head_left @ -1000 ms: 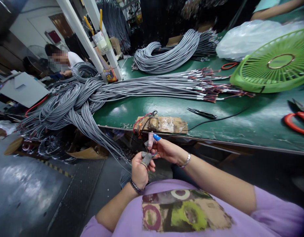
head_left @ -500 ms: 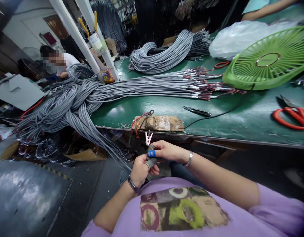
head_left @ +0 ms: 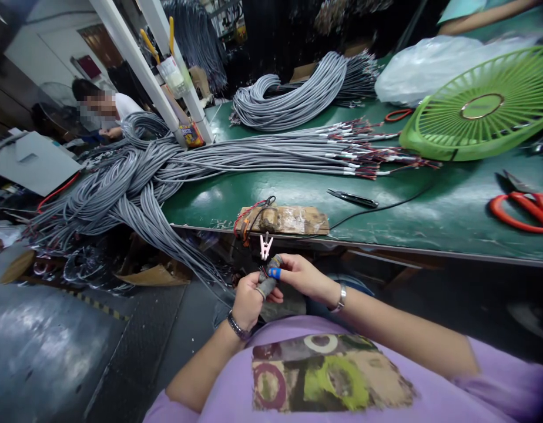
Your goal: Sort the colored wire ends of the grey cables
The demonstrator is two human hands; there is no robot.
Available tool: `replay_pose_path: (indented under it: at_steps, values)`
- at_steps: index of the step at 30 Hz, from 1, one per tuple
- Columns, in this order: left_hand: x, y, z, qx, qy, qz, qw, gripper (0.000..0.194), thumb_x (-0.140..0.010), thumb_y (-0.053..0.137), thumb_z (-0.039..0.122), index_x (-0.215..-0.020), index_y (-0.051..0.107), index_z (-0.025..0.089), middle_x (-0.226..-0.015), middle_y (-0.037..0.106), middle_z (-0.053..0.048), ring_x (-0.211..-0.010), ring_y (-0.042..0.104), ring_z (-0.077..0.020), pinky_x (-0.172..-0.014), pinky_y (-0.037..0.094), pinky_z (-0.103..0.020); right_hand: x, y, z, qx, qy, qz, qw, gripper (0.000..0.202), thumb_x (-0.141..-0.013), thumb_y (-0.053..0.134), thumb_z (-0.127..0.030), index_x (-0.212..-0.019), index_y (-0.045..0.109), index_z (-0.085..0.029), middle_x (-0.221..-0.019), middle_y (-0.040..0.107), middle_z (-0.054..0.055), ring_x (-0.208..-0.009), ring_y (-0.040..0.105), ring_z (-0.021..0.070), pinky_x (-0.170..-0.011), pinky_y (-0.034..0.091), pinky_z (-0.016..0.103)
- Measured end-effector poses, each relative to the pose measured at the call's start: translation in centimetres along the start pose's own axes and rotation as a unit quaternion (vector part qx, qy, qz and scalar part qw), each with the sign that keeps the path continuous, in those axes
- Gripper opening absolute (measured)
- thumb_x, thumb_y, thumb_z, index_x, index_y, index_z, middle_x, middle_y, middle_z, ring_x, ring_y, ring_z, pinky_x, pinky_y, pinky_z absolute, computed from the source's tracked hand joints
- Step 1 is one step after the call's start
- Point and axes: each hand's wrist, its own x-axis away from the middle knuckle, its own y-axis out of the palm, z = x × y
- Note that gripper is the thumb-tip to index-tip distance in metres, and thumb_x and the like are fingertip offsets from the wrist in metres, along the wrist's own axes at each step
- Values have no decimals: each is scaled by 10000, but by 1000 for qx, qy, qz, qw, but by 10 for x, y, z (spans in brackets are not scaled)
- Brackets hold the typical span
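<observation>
My left hand and my right hand meet in front of my body, just below the bench edge. Grey coverings wrap some fingers on both, and a blue band circles a right-hand finger. Thin dark and reddish wires show between the pinched fingertips. A pink clip stands right above the hands, beside a wooden block with red and black leads at the table's edge. Grey cables hang over the edge to the left of my left hand.
Across the green table lie long grey cables, black snips, red-handled scissors and a green fan. A coiled bundle sits farther back. Another person is at the upper left; a person's arm shows upper right.
My right hand has shifted slightly right and down. The wire ends between the fingertips now show more clearly above my left hand.
</observation>
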Motion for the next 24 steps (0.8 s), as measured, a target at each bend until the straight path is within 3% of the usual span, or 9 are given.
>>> replay_pose_path:
  at_steps: [3,10,24]
  values:
    - [1,-1,-1,7,21,9,1000,319,-672,739,427,-677,608,137,-531,659,-32,-450,608,-142,-483,478,-242,-5,3,-7,10,3,-7,1000,320,-667,712,-448,-658,572,-161,-621,554,-24,-590,463,108,-596,387,250]
    - [0,-1,-13,77,77,85,990,276,-737,688,406,-692,607,146,-538,657,-21,-436,594,-134,-472,465,-240,-6,12,-9,-15,6,23,1000,373,-647,725,-494,-660,557,-161,-599,512,-39,-567,421,95,-577,364,248]
    - [0,-2,-10,76,53,95,991,267,-693,705,385,-658,581,150,-501,628,-3,-401,563,-108,-436,437,-207,-8,14,-7,-59,45,0,997,356,-637,755,-446,-749,601,-145,-697,589,2,-627,486,111,-605,383,254]
